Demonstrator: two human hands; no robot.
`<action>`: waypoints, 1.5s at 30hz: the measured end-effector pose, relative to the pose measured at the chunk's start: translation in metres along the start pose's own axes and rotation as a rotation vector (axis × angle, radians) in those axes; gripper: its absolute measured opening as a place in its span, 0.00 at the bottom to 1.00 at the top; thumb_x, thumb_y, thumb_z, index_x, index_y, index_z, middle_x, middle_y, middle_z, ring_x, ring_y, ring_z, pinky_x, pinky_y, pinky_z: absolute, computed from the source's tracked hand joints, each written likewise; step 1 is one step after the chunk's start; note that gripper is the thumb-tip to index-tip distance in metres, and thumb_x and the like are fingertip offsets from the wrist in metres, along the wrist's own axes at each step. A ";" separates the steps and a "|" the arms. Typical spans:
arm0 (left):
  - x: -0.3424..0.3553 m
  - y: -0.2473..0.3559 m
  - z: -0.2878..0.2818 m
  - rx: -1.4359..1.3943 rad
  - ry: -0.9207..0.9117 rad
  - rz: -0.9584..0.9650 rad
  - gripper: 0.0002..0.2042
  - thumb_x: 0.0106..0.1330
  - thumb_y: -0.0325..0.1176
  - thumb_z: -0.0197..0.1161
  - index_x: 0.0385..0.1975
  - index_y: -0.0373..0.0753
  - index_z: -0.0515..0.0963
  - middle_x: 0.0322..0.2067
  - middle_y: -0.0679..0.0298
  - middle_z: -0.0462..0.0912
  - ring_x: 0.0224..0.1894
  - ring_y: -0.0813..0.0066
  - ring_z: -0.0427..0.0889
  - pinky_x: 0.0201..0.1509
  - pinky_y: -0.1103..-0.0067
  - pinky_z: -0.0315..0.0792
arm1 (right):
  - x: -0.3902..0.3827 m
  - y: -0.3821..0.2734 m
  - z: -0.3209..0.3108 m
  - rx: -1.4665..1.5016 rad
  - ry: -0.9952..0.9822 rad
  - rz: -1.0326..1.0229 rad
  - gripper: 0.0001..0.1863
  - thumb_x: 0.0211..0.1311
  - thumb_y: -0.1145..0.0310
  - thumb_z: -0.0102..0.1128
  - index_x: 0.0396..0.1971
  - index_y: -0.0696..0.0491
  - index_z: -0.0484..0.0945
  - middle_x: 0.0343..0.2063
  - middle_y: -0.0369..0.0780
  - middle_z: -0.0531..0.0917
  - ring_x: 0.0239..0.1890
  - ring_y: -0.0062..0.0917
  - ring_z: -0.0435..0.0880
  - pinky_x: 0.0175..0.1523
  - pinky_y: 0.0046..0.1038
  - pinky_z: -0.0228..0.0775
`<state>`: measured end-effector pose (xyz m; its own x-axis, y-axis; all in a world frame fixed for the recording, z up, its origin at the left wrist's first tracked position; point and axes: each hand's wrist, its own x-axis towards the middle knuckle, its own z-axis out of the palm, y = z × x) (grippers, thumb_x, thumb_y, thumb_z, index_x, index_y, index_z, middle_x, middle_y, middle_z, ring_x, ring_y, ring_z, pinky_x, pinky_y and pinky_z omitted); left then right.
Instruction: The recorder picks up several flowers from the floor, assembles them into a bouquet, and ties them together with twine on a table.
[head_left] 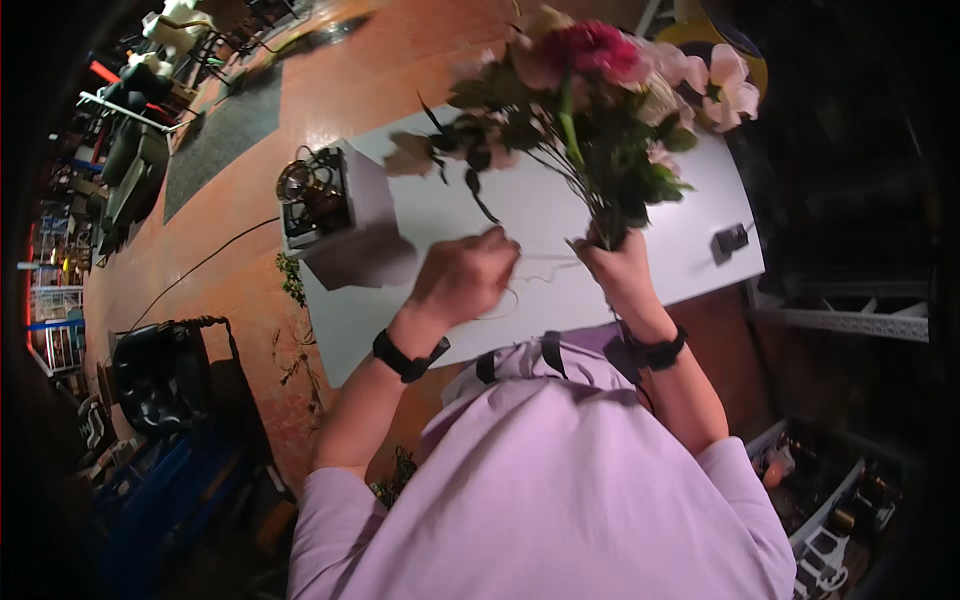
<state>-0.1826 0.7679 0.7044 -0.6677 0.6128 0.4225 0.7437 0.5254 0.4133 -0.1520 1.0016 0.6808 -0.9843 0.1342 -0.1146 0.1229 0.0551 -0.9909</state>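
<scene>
My right hand (620,260) is closed around the stems of a bouquet of pink, magenta and cream flowers (600,55) with green leaves, held upright above a white table (380,320). My left hand (470,275), also closed, is left of the stems, below a drooping sprig. A thin string (545,275) runs from its fingers toward my right hand and loops below. At the table's left side sits a pale box (370,185) with a metal object (305,185) in it. A small black device (730,240) sits at the table's right.
A black padded chair (155,380) stands left on the reddish floor, with a cable and loose greenery (292,280) near the table. Cluttered furniture (140,170) lines the far left. A metal frame (840,310) is at the right, above a crate of parts (850,500).
</scene>
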 end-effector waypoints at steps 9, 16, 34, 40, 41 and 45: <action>0.004 0.023 0.002 -0.524 0.030 -0.403 0.12 0.63 0.30 0.65 0.21 0.33 0.71 0.18 0.57 0.75 0.18 0.64 0.73 0.24 0.72 0.66 | -0.026 -0.006 0.006 0.047 -0.047 0.072 0.12 0.52 0.78 0.65 0.20 0.52 0.69 0.15 0.28 0.68 0.16 0.11 0.64 0.20 0.21 0.52; 0.011 0.016 0.023 -0.444 0.141 -0.521 0.11 0.64 0.33 0.64 0.23 0.34 0.73 0.20 0.55 0.78 0.22 0.56 0.79 0.27 0.68 0.70 | -0.029 -0.017 0.020 0.242 -0.132 0.375 0.12 0.68 0.63 0.60 0.27 0.53 0.72 0.13 0.24 0.60 0.11 0.08 0.54 0.16 0.18 0.41; 0.006 0.038 0.044 -0.422 0.304 -0.379 0.07 0.65 0.28 0.60 0.25 0.35 0.75 0.24 0.56 0.79 0.22 0.55 0.78 0.26 0.67 0.69 | -0.017 0.013 0.035 0.188 -0.052 0.177 0.08 0.69 0.66 0.58 0.35 0.55 0.82 0.14 0.25 0.66 0.12 0.09 0.58 0.16 0.19 0.45; 0.007 0.021 0.039 -0.561 0.130 -0.486 0.11 0.70 0.30 0.57 0.26 0.31 0.73 0.17 0.55 0.70 0.18 0.70 0.65 0.23 0.72 0.62 | -0.023 0.005 0.031 0.350 -0.183 0.366 0.13 0.70 0.61 0.59 0.26 0.51 0.73 0.14 0.25 0.64 0.12 0.09 0.57 0.16 0.19 0.44; 0.005 0.021 0.041 -0.630 0.128 -0.507 0.11 0.70 0.30 0.57 0.27 0.31 0.73 0.17 0.56 0.69 0.18 0.73 0.64 0.24 0.73 0.62 | -0.025 0.002 0.031 0.398 -0.208 0.399 0.14 0.71 0.61 0.56 0.25 0.47 0.68 0.15 0.24 0.61 0.12 0.09 0.54 0.17 0.18 0.42; -0.001 0.020 0.057 -0.865 0.047 -0.590 0.11 0.72 0.31 0.53 0.27 0.32 0.74 0.17 0.69 0.68 0.21 0.83 0.60 0.24 0.78 0.60 | -0.024 -0.008 0.032 0.474 -0.204 0.485 0.18 0.72 0.58 0.55 0.21 0.43 0.63 0.14 0.23 0.56 0.12 0.08 0.51 0.17 0.17 0.39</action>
<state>-0.1659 0.8113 0.6664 -0.9316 0.3634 -0.0108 0.0358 0.1212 0.9920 -0.1332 0.9660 0.6890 -0.8424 -0.1560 -0.5159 0.5307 -0.4068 -0.7436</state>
